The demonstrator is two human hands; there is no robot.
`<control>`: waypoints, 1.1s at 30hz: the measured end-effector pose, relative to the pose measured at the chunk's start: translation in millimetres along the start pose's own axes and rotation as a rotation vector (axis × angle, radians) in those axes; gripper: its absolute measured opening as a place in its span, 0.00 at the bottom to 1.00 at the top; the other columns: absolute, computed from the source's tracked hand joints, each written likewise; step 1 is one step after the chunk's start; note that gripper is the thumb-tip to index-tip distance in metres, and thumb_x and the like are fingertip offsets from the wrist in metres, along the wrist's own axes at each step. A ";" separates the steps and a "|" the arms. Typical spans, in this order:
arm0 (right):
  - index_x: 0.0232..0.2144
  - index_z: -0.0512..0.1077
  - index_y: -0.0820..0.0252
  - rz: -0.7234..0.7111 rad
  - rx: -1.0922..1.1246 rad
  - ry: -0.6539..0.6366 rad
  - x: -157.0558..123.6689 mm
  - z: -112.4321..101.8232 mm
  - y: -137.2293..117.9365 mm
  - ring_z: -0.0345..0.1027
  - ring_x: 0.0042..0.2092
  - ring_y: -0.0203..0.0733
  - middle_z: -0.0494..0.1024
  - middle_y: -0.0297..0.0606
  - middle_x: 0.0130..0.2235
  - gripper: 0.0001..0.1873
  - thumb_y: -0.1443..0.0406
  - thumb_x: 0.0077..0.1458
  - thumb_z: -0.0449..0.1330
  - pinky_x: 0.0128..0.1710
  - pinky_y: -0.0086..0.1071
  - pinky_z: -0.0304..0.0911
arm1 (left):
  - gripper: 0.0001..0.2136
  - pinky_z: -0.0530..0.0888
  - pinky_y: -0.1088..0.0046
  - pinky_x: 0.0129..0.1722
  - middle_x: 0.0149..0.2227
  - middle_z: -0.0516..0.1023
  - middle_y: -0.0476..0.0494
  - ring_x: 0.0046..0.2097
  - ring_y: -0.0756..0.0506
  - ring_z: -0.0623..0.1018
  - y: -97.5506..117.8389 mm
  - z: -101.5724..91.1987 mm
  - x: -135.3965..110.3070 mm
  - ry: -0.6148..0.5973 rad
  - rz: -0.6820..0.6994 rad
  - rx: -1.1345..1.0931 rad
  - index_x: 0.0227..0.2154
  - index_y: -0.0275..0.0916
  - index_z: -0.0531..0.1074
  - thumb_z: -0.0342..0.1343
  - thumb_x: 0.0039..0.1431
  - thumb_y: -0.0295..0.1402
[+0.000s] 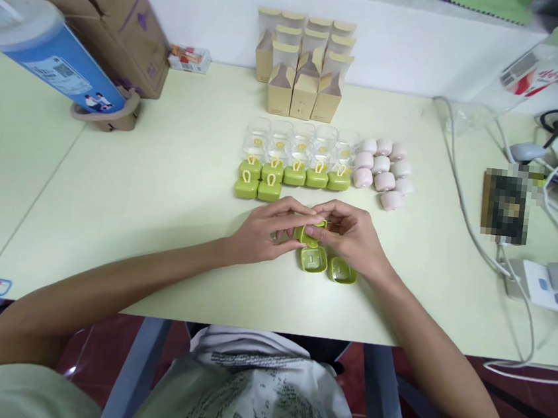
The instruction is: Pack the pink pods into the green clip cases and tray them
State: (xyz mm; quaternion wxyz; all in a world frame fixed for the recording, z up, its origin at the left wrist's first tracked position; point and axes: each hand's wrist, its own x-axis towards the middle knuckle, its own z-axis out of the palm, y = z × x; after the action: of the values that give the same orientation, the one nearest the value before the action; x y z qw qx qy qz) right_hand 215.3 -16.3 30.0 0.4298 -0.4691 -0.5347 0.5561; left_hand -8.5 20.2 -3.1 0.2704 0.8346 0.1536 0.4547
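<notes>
Nearest the body, on the pale, smooth worktop (159,210), sit two open green shells (314,260), squarish with rounded corners, their hollow insides facing up and glossy; the left one lies just under the held piece, the right one beside the right wrist. Above them the green case (309,234) is held in front of the body, near the middle of the worktop: a small, bright lime-green plastic piece with a rounded outline and a thin raised rim along its upper edge. Both hands pinch it, the left hand (259,233) with its fingers laid across the top and side, the right hand (356,236) with its thumb pressed on the face. The fingers cover much of it, so its far side and what lies inside cannot be made out

Beyond stand seven closed green boxes (294,175), shiny and pillow-shaped, each topped with a cream loop. Behind them is a cluster of clear cups (270,138), see-through, with outlines that merge and yellow marks. To their right lie pale pink, rounded knobs (384,181), smooth and crowded. Farthest, matte brown cartons (304,98) stand with flaps up, the rear ones partly hidden by those in front
</notes>
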 end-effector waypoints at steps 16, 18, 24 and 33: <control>0.42 0.84 0.57 -0.049 0.069 0.006 -9.4 5.6 -11.7 0.82 0.39 0.43 0.87 0.39 0.39 0.20 0.51 0.56 0.78 0.40 0.37 0.80 | 0.05 0.73 0.74 0.34 0.40 0.80 0.46 0.33 0.51 0.74 3.8 -0.1 1.7 0.020 -0.200 0.105 0.48 0.41 0.75 0.54 0.76 0.31; 0.44 0.84 0.56 -0.082 0.045 0.003 -9.9 5.8 -11.7 0.82 0.38 0.42 0.87 0.39 0.39 0.19 0.51 0.59 0.76 0.41 0.36 0.80 | 0.06 0.72 0.73 0.34 0.39 0.79 0.46 0.34 0.50 0.75 2.9 -0.4 2.7 -0.026 -0.230 0.042 0.46 0.40 0.74 0.54 0.77 0.35; 0.46 0.84 0.55 -0.086 0.098 -0.010 -13.3 7.2 -14.6 0.80 0.34 0.40 0.86 0.37 0.39 0.19 0.51 0.58 0.76 0.38 0.36 0.81 | 0.10 0.73 0.75 0.30 0.34 0.77 0.49 0.30 0.51 0.76 0.8 -1.0 2.9 -0.188 -0.408 -0.279 0.45 0.40 0.72 0.53 0.78 0.41; 0.43 0.83 0.56 0.013 0.265 -0.095 -16.3 8.9 -19.8 0.77 0.28 0.39 0.84 0.34 0.33 0.19 0.50 0.58 0.76 0.28 0.34 0.77 | 0.14 0.70 0.76 0.29 0.28 0.77 0.51 0.28 0.51 0.74 5.9 -8.5 8.1 -0.202 -0.336 -0.274 0.36 0.41 0.69 0.52 0.78 0.42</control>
State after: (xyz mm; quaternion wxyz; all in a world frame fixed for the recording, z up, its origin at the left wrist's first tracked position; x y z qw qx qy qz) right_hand 209.2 -32.8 50.7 0.4588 -0.3848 -0.4731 0.6462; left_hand -11.2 22.2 9.6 0.4670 0.7942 0.1991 0.3340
